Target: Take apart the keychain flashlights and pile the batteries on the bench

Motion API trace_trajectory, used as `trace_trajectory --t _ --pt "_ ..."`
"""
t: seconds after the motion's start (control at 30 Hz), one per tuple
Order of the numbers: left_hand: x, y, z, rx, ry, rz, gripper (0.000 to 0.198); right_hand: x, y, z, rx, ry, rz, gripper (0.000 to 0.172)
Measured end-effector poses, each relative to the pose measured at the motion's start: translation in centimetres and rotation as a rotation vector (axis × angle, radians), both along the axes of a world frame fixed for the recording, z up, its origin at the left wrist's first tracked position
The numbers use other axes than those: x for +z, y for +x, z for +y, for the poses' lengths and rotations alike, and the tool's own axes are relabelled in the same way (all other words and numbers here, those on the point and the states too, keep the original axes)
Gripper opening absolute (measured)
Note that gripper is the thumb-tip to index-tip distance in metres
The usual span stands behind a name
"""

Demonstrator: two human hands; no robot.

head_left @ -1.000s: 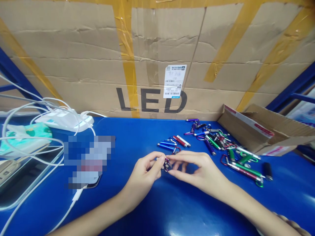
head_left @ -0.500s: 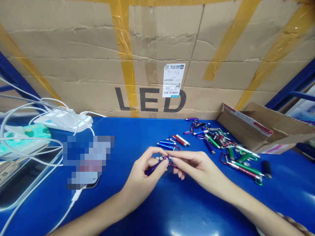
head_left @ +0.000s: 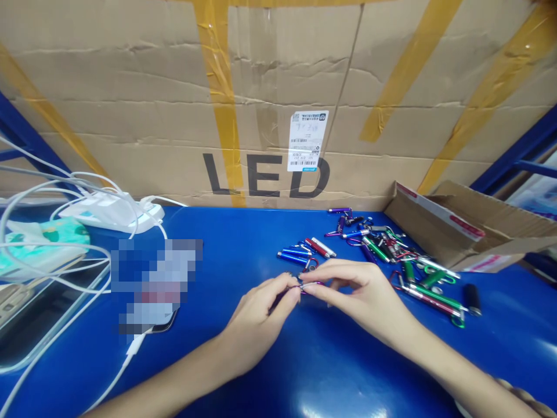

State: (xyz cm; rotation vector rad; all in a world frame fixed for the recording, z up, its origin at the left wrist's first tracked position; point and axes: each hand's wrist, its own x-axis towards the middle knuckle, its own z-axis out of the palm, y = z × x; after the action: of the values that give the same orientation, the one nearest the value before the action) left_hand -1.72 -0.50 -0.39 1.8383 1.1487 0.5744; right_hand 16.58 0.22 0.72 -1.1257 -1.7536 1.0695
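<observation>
My left hand (head_left: 261,316) is closed around a small dark purple flashlight (head_left: 275,302), which is mostly hidden by the fingers. In my right hand (head_left: 359,290), thumb and forefinger pinch a thin purple carabiner (head_left: 314,284) at the flashlight's end. The fingertips of both hands nearly meet there, and the small parts between them are too blurred to make out. Just beyond the hands lie blue flashlights (head_left: 293,255), a red flashlight (head_left: 317,248) and a silver one (head_left: 326,248).
Several coloured flashlights with carabiners (head_left: 429,296) are heaped at the right, before an open cardboard box (head_left: 435,223). A large carton (head_left: 270,69) marked LED stands at the back. White cables (head_left: 93,293), a power strip (head_left: 111,212) and a blurred-out phone (head_left: 163,290) are at the left.
My left hand has rolled over, so its fingers now cover more of the flashlight. The carabiner lies flatter, and my right hand's fingers have drawn up and closed on it.
</observation>
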Motion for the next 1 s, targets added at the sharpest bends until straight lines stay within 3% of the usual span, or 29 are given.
trace_trajectory --t 0.17,0.23,0.3,0.5,0.6,0.7,0.87,1.0 --pt "-1.0 -0.6 0.6 -0.01 0.692 0.248 0.022 -0.1 -0.3 -0.1 0.159 -0.412 0.151 0.037" --pt "-1.2 -0.8 0.9 -0.022 0.936 0.312 0.022 -0.2 -0.4 -0.2 0.165 -0.464 0.167 0.039" --pt "-1.4 -1.0 1.1 -0.027 1.075 0.374 0.02 -0.2 -0.4 -0.2 0.158 -0.444 0.11 0.037" --pt "-1.3 -1.4 1.4 -0.065 1.195 0.5 0.014 -0.3 -0.3 0.0 0.19 -0.034 -0.248 0.027" --pt "-1.3 -1.5 1.3 -0.096 1.204 0.494 0.015 -0.3 -0.2 0.1 0.251 0.048 -0.289 0.027" --pt "-1.3 -1.5 1.2 -0.108 1.199 0.491 0.014 -0.5 -0.1 0.2 0.273 0.035 -0.287 0.028" --pt "-1.2 -1.4 1.1 -0.089 1.205 0.497 0.012 -1.0 -0.2 0.2 0.268 -0.169 -0.147 0.028" --pt "-1.0 -1.4 1.1 -0.075 1.208 0.497 0.012 -1.2 -0.4 0.3 0.242 -0.136 -0.142 0.029"
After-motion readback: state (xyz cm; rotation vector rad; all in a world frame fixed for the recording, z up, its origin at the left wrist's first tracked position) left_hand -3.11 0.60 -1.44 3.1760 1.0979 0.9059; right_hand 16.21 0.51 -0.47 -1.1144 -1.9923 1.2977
